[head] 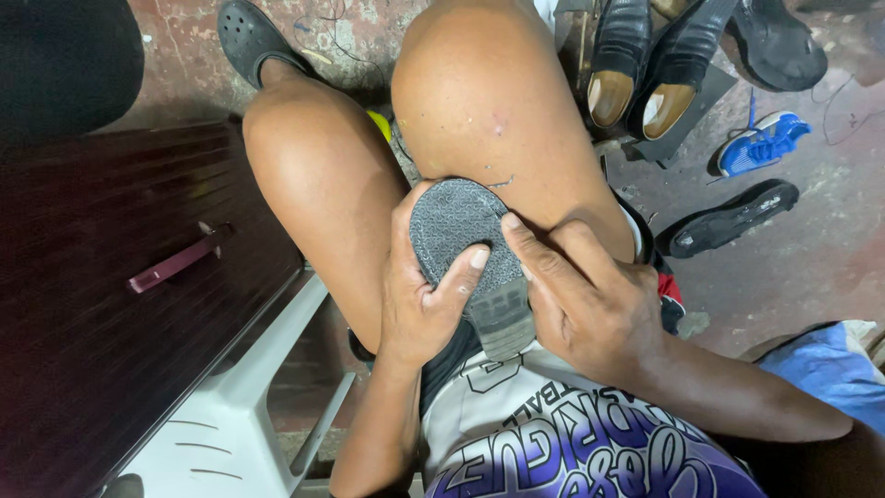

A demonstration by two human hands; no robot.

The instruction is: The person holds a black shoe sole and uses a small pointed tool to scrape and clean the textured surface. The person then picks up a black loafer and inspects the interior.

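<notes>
dark wooden bench (101, 304) at left carries a slim maroon tool (178, 262), untouched. left hand (419, 300) grip is clamped on the grey textured rubber shoe sole (466, 244), thumb across its face. the sole rests braced against the right thigh, likely for steadiness; its heel end is smoother and paler. right hand (590, 300) presses its edge, fingers closed on it.

A shoe repairer's workshop

Beyond the fingers (505, 226), black leather dress shoes (645, 65), a blue sneaker (761, 143) and a loose black sole (733, 219) litter the stained concrete floor (811, 267).
</notes>
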